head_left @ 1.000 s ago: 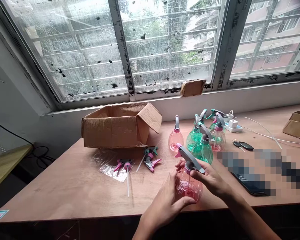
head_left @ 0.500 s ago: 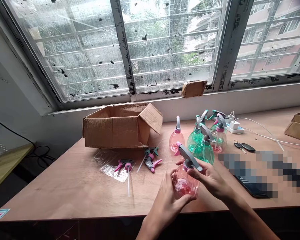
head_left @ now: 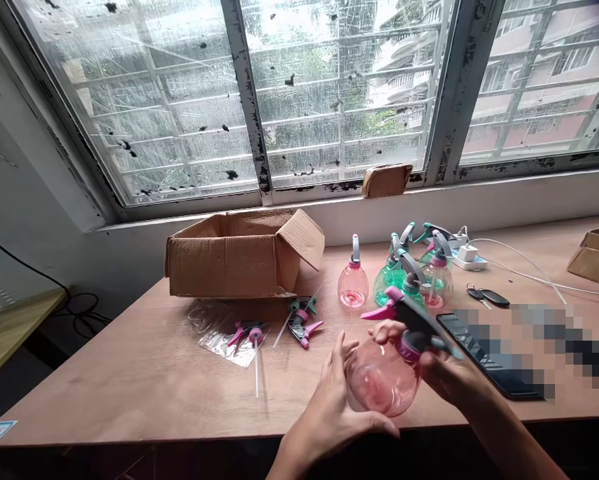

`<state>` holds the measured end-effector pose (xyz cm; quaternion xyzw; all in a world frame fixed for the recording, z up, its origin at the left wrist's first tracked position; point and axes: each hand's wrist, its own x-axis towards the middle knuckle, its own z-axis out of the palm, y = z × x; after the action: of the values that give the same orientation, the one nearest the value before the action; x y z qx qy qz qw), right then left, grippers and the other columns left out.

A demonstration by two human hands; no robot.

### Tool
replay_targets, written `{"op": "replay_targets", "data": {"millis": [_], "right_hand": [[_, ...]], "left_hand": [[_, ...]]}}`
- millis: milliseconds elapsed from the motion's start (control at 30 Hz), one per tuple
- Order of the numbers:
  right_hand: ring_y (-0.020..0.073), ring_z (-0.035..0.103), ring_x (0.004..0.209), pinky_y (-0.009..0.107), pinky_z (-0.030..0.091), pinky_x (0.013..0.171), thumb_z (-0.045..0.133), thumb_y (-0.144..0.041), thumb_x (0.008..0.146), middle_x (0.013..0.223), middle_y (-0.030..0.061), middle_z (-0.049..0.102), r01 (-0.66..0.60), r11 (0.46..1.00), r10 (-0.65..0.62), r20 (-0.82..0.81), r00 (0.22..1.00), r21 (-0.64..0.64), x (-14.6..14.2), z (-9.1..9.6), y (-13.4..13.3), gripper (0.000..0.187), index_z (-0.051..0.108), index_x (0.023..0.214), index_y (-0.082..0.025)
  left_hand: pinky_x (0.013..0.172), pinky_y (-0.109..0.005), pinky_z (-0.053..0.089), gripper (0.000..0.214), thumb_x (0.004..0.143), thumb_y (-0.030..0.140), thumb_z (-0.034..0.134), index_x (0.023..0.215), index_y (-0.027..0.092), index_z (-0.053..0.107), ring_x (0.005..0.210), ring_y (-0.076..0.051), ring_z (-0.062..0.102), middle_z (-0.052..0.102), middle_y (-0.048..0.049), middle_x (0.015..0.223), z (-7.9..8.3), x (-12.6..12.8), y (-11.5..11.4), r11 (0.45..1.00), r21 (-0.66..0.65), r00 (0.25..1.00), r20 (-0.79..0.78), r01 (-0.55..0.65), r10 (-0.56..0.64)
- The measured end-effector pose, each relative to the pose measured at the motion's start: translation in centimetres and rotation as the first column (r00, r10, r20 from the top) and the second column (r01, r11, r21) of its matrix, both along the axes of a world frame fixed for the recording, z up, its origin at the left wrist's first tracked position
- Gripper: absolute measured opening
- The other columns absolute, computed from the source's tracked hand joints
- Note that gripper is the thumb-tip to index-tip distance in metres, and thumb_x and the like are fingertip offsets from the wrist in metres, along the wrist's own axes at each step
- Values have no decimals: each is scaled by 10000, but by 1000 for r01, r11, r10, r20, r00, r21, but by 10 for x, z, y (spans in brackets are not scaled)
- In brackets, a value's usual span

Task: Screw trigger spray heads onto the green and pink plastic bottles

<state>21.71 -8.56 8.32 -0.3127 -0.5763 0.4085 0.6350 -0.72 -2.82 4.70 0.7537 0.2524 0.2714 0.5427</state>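
Observation:
A clear pink spray bottle [head_left: 384,380] is held tilted over the table's front edge, its base toward the left and its grey-and-pink spray head [head_left: 404,317] up and to the right. My right hand [head_left: 442,373] grips it at the pink collar and neck. Against its lower left side my left hand [head_left: 336,400] is cupped, thumb stretched under the base and fingers spread. Behind stand a pink spray bottle [head_left: 353,287] and several green ones [head_left: 389,273], with another pink bottle [head_left: 436,277] among them. To the left lie loose spray heads [head_left: 302,323], some with straws.
An open cardboard box [head_left: 224,267] stands at the back left, with a clear plastic bag [head_left: 222,343] before it. On the right are a phone [head_left: 494,363], keys [head_left: 486,295], a power strip with plugs [head_left: 469,257] and another box [head_left: 596,257].
The spray bottle has gone from nearly upright to tilted, its head swinging to the right and its base to the left. My right hand has moved slightly right and down with it.

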Motion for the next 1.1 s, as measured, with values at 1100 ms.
{"op": "replay_targets", "data": {"millis": [1100], "right_hand": [[330, 662, 1273, 477, 443, 1202, 813, -576, 905, 1161, 84, 787, 313, 938, -334, -145, 931, -152, -20, -8, 23, 348, 815, 1068, -268]], "left_hand": [[1247, -541, 352, 1006, 806, 419, 894, 1557, 224, 253, 1427, -347, 523, 516, -200, 1520, 0, 15, -11, 926, 64, 928, 46, -373, 370]]}}
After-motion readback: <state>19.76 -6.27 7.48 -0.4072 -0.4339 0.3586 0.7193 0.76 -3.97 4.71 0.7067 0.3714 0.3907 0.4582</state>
